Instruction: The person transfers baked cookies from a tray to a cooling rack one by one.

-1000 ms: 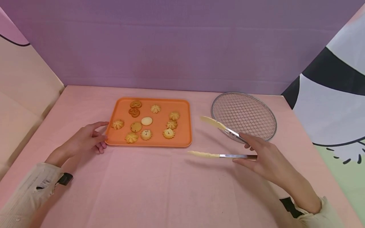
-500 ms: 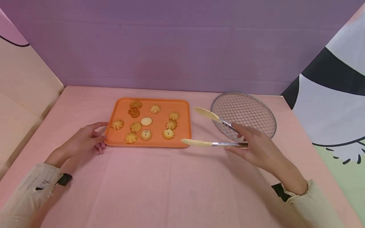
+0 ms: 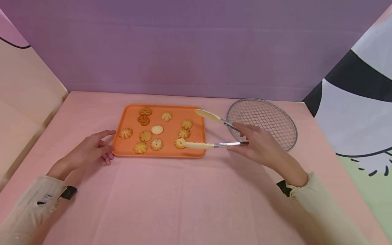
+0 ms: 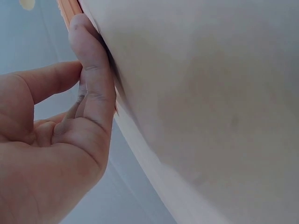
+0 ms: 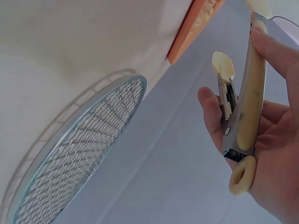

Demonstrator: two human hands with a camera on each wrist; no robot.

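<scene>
A pair of tongs [image 3: 199, 145] with cream tips and metal arms is held in my right hand [image 3: 261, 146], between thumb and fingers. Its arms are spread apart and point left. The near tip overlaps a round crimped cookie [image 3: 180, 143] in the head view; the far tip lies over the right end of an orange tray [image 3: 159, 156]. Nothing sits between the tips. At the tray's left edge, my left hand [image 3: 90, 149] touches the rim with thumb and index finger, held apart along it. In the left wrist view, fingertips [image 4: 81, 28] meet the orange rim.
Several cookies lie on the tray, among them two brown pretzel shapes [image 3: 144, 120], a pale round one [image 3: 157, 130] and star-shaped ones [image 3: 140, 147]. A round wire mesh rack [image 3: 263, 117] lies to the right, partly behind my right hand. A purple wall [image 3: 196, 51] rises behind the table.
My right hand has moved left and away from me with the tongs, bringing their tips from beside the tray to over its right end. The left hand stays at the tray's edge.
</scene>
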